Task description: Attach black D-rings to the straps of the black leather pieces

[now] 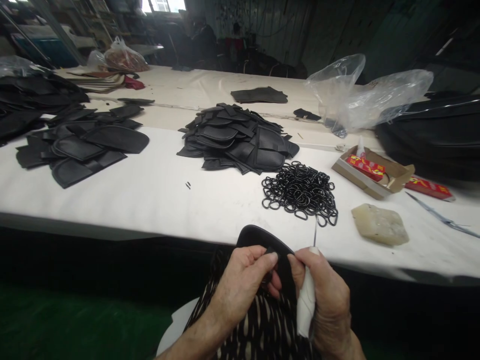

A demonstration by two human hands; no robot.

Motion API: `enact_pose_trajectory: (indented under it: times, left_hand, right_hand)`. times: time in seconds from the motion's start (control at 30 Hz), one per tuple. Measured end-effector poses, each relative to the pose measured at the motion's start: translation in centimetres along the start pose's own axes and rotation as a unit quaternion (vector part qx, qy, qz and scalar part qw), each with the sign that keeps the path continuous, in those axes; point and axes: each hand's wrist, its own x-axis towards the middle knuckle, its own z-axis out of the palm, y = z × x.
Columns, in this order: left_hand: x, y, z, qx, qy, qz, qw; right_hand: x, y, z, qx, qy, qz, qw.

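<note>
Over the lap, at the table's front edge, is a black rounded piece (258, 239). My left hand (249, 277) pinches a small black strap on it between thumb and fingers. My right hand (324, 287) is closed round the white wrapped handle of an awl-like tool (306, 305), its thin metal tip pointing up and away. The right thumb and finger also meet the black piece's right edge. Just beyond the tool's tip lies a heap of black D-shaped rings (300, 190). Behind the rings is a pile of black rounded pieces (236, 137).
More black pieces (90, 145) lie at the left of the white table (150, 200). On the right are a yellowish block (379, 225), scissors (442, 217), an open cardboard box (356, 177) with a red packet, and clear plastic bags (386, 95).
</note>
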Motion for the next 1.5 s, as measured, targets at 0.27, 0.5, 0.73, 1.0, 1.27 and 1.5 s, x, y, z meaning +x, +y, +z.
enact_pose_trajectory:
  times: [0.27,0.5,0.73,1.0,1.27,1.5]
  left_hand:
    - [0.9,-1.5,-0.3,-0.121,0.003,-0.044,0.992]
    - [1.3,-1.3,-1.0,-0.138,-0.024,-0.083,0.987]
    - [2.0,-1.2,-1.7,-0.118,-0.061,-0.145,0.980]
    - [2.3,-1.5,-2.0,-0.111,-0.067,-0.185,0.974]
    - [2.4,-1.5,-2.2,-0.118,-0.072,-0.207,0.969]
    - [2.5,-1.7,-2.3,-0.128,-0.072,-0.229,0.962]
  right_hand:
    - [0.3,-0.4,0.1,-0.027,-0.024,-0.039,0.999]
    - [0.9,0.1,-0.2,-0.029,-0.055,-0.047,0.997]
    - [1.2,0.6,-0.7,-0.043,-0.064,-0.063,0.995]
    - [0.8,1.0,-0.5,-0.026,-0.056,-0.054,0.997]
    - [0.7,1.2,-0.6,-0.012,-0.056,-0.063,0.996]
    - [0.5,1.6,-0.6,-0.014,-0.048,-0.070,0.996]
